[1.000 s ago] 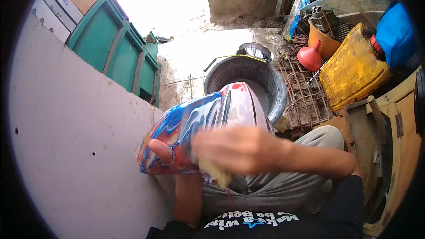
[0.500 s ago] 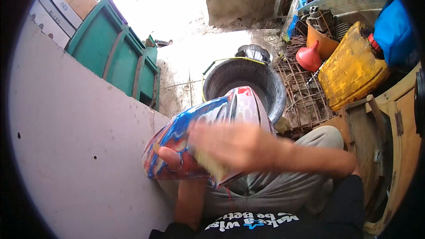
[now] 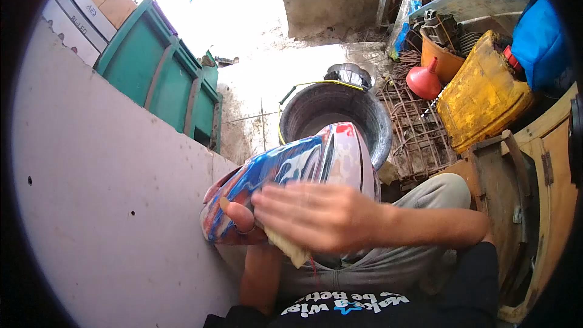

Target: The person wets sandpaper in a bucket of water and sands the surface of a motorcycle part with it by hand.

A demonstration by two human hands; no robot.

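A motorcycle body panel (image 3: 346, 161), patchy in blue, white and red with worn-looking paint, lies slanted over my lap. My left hand (image 3: 239, 216) supports it from below; its thumb comes up through an opening near the panel's lower left, and the other fingers are hidden. Across the panel's face lies my right hand (image 3: 310, 215), slightly blurred, fingers together and pressed down. Under that palm a yellowish pad (image 3: 288, 249) sticks out at the lower edge; whether it is sponge or folded abrasive I cannot tell.
A black bucket (image 3: 376, 121) stands just beyond the panel. To the right are a metal grate (image 3: 419, 127), a red funnel (image 3: 424, 80) and a yellow jerrycan (image 3: 483, 94). A pale board (image 3: 115, 176) runs along my left, with a green cabinet (image 3: 143, 64) behind it.
My right hand has slid slightly downward over the panel with the yellowish pad. The panel has shifted a little to the right, and the left thumb moved with it.
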